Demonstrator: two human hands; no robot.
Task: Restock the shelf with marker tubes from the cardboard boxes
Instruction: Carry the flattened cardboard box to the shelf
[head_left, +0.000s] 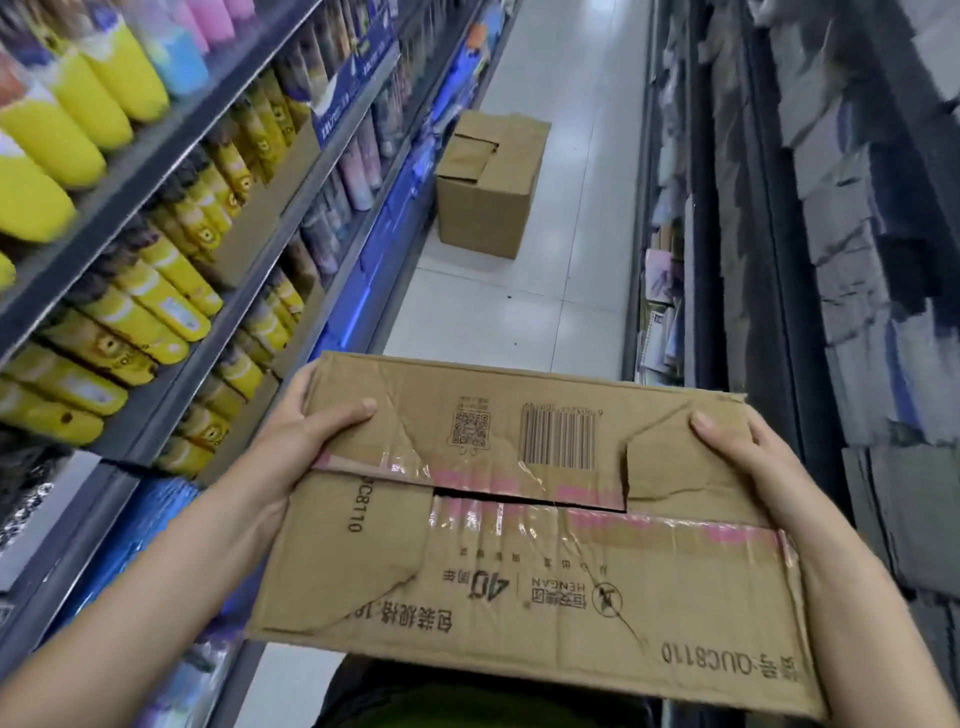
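The restocking seems to be at an early step: the cardboard box (524, 525) is carried in the air in front of the person with its taped flaps mostly closed, only a narrow slit open along the middle, and no marker tube from it is visible, so opening and placing on the shelf (171, 171) at the left are still left to do. The left hand (306, 421) grips the far left corner of the box and the right hand (737, 447) grips its far right corner, thumbs on top. A second cardboard box (488, 187) stands on the floor (571, 130) further along the aisle, beside the shelf.
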